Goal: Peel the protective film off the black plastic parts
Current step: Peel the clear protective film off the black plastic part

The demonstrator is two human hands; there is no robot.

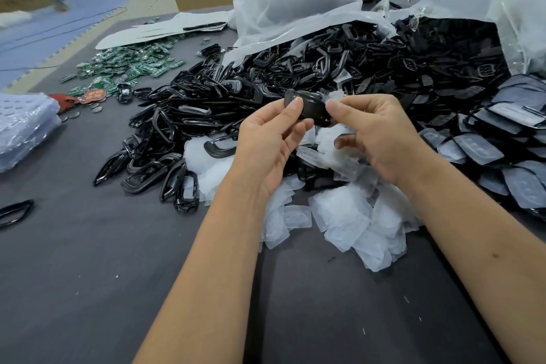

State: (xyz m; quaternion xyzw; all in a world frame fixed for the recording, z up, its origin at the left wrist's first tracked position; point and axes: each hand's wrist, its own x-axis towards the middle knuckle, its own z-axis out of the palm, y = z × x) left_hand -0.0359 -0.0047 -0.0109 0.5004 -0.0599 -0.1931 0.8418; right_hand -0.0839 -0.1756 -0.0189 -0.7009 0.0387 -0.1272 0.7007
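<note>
Centre frame: left hand (267, 139) pinches black plastic part (310, 111) steady; right hand (373, 134) pinches its right edge, probably to lift film. Peeled films (348, 216) piled below.

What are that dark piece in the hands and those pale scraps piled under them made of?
The black part, pinched by left hand and right hand, looks like glossy moulded plastic: it catches highlights. The peeled films seem thin, translucent plastic sheet, milky and limp, overlapping loosely on the grey table.
</note>
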